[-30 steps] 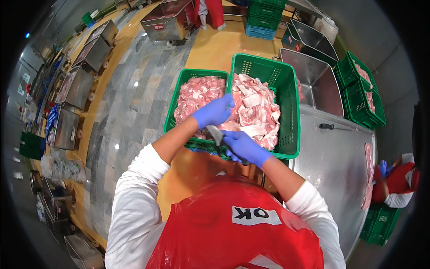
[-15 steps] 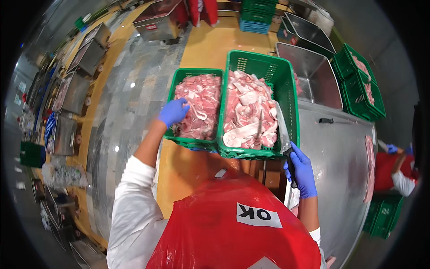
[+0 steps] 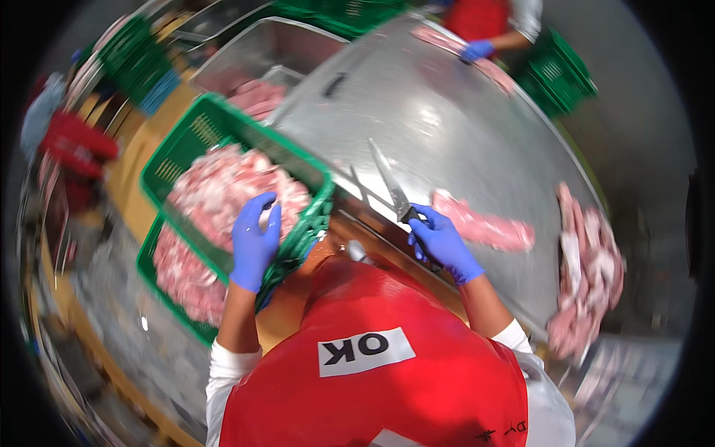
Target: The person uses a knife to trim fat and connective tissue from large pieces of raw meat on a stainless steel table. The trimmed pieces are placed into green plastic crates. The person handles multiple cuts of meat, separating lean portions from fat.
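Note:
Gloved in blue, my left hand (image 3: pixel 255 242) hovers over the near side of a green perforated crate (image 3: pixel 302 158) of pale pink meat trimmings (image 3: pixel 231 186); its thumb and fingers are apart and nothing shows between them. My right hand (image 3: pixel 443 244) grips the black handle of a knife (image 3: pixel 389 176), whose blade points up and away over the edge of the steel table (image 3: pixel 439 134). Just right of that hand, a long strip of pink meat (image 3: pixel 488 225) lies on the table.
Redder trimmings fill a second green crate (image 3: pixel 153 279) at the left. A pile of meat strips (image 3: pixel 585 276) lies at the table's right end. Across the table, a co-worker's gloved hand (image 3: pixel 477 51) touches another strip. A dark-handled tool (image 3: pixel 335 84) rests near a steel bin (image 3: pixel 246 56).
My view and body have turned right toward the steel table. My left hand has left the redder crate and is over the paler one. The knife stays in my right hand, now over the table edge.

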A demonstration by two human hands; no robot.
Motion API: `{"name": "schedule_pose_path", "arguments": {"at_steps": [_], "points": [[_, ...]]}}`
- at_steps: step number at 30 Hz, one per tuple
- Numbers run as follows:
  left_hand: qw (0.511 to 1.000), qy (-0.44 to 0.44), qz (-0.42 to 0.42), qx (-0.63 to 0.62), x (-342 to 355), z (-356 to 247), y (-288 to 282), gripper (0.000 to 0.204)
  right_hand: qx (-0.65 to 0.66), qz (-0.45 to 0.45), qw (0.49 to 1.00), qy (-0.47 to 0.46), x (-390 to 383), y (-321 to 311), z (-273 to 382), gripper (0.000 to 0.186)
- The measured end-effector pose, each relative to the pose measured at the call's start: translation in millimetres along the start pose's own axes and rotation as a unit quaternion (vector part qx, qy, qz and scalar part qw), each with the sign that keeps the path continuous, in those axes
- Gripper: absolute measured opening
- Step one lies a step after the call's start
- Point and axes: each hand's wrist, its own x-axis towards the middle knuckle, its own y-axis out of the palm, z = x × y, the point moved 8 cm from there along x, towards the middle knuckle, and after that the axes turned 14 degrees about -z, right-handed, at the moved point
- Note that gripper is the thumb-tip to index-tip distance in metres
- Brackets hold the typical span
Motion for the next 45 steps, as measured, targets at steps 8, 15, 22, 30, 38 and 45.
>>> {"name": "schedule_pose_path", "arguments": {"at_steps": [8,15,22,30,38,45], "points": [[0.963,0.051,0.255,-0.076,-48,-95,178,0.034,0.050,-0.307,0.944,0.110,-62,-167,-171,0.042],[0.887,0.119,0.445,-0.035,-143,-93,345,0.051,0.107,-0.334,0.930,0.107,-59,-239,-225,0.048],[0.911,0.154,0.383,-0.001,-137,-98,499,0.054,0.103,-0.237,0.963,0.081,-57,-309,-226,0.045],[0.767,0.148,0.600,0.174,-134,-128,542,0.039,0.086,-0.161,0.982,0.042,-47,-340,-271,0.042],[0.873,0.122,0.436,0.181,-186,-130,466,0.029,-0.047,-0.152,0.981,-0.115,-25,-331,-247,0.041],[0.878,0.064,0.449,0.155,-185,-129,460,0.030,-0.092,-0.180,0.968,-0.149,-14,-324,-233,0.040]]}}
